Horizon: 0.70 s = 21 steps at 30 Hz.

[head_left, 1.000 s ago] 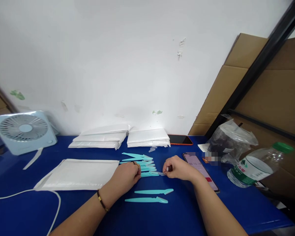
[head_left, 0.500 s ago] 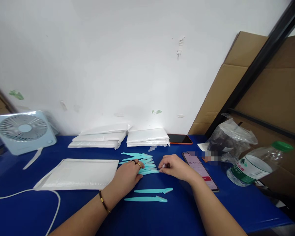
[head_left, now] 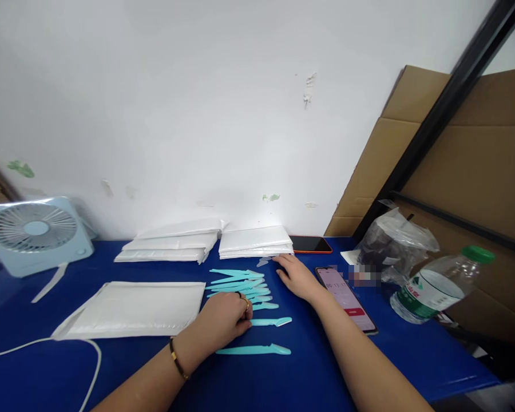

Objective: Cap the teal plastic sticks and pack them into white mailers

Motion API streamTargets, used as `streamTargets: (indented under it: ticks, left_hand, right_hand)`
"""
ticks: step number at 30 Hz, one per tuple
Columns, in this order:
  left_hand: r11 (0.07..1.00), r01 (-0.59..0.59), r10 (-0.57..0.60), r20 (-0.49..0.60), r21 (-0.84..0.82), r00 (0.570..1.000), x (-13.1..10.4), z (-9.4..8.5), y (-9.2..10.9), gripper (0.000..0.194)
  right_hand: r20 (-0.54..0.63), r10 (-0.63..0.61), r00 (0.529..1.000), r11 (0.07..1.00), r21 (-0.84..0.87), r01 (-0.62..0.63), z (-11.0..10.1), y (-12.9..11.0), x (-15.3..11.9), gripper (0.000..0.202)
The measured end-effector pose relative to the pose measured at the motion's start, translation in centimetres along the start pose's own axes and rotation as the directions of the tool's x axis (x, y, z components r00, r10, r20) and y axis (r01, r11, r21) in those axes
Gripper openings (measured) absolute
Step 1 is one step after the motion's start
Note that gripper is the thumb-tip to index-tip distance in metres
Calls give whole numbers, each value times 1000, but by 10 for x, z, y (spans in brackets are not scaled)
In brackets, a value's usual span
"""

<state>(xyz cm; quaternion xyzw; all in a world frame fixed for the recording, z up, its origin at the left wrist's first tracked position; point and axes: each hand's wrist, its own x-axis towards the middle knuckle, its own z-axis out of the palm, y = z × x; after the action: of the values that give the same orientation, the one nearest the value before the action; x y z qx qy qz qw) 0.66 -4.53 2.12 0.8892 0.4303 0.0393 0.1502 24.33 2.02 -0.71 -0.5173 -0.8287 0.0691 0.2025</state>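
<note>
My left hand [head_left: 228, 315] has its fingers closed on the handle of a turquoise eyebrow razor [head_left: 278, 322], whose blade end points right. Another turquoise eyebrow razor [head_left: 253, 349] lies apart, nearer to me. Just beyond my left hand, several more razors [head_left: 236, 274] lie in a loose, overlapping bunch, partly covered by that hand. My right hand [head_left: 299, 278] is stretched out flat with its fingers apart, the fingertips beside a few small clear plastic blade covers [head_left: 264, 261] on the blue table [head_left: 300, 366].
White padded envelopes are stacked in two piles [head_left: 167, 243] [head_left: 255, 240] by the wall, and one envelope [head_left: 141, 309] lies at left. A phone [head_left: 347, 300], a dark phone [head_left: 311, 244], a water bottle [head_left: 433, 292] and a bagged cup [head_left: 397, 240] stand or lie at right. A fan [head_left: 36, 232] stands left.
My right hand has moved away from the razors toward the clear covers, its pinched fingers opening. My left hand has come nearer to me onto a separate razor, which has shifted toward the bunch.
</note>
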Motion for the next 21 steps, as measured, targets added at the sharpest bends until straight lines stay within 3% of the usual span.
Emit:
streamTargets:
  ticks: [5, 12, 16, 21]
  left_hand:
    - [1000, -2, 2, -11, -3, 1000, 0, 2, 0, 9]
    - [997, 57, -56, -23, 58, 998, -2, -1, -8, 10]
    - [995, 81, -79, -43, 61, 996, -2, -2, -16, 8]
    - [993, -3, 13, -83, 120, 997, -1, -2, -18, 13]
  right_hand:
    - [59, -66, 996, 988, -138, 74, 14, -14, 11, 44]
    - [149, -38, 988, 978, -198, 67, -7, -10, -4, 27]
    - [113, -19, 993, 958, -282, 50, -10, -11, -9, 22]
    - [68, -82, 994, 936, -338, 101, -11, -16, -7, 20]
